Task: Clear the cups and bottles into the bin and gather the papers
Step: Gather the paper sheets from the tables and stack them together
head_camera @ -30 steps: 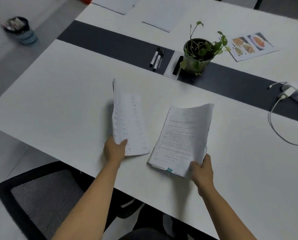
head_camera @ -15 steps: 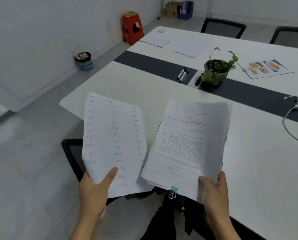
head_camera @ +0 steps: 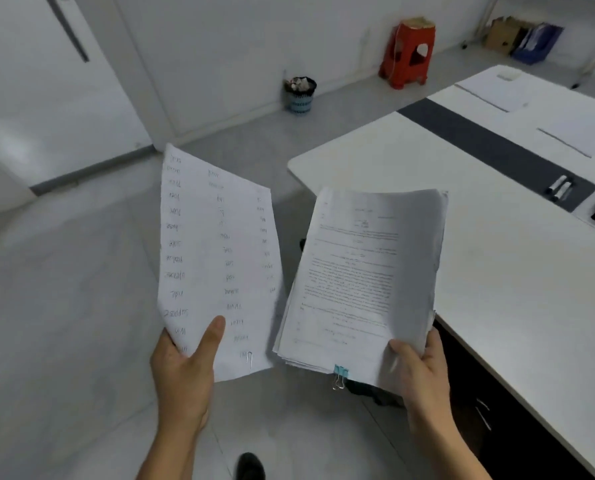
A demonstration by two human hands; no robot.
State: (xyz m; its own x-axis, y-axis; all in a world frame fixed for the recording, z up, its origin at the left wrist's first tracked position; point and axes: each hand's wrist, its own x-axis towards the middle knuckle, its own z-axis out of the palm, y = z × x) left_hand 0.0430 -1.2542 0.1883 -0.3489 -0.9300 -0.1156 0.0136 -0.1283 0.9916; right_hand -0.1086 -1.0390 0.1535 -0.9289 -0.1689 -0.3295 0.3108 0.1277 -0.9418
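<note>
My left hand pinches the bottom edge of a thin handwritten sheet, thumb on its face. A thick clipped stack of printed papers with a blue binder clip is gripped at its lower right corner by my right hand. Both are held up in the air, side by side, over the floor left of the white table. More white papers lie on the table's far side. A small bin full of rubbish stands by the wall.
A red plastic stool stands by the wall right of the bin. Markers lie on the table's dark strip. Boxes and folders sit in the far right corner. Grey floor spreads left.
Both paper bundles were lifted off the table and now hang in the air. The view has swung left, away from the table toward the floor, wall and bin.
</note>
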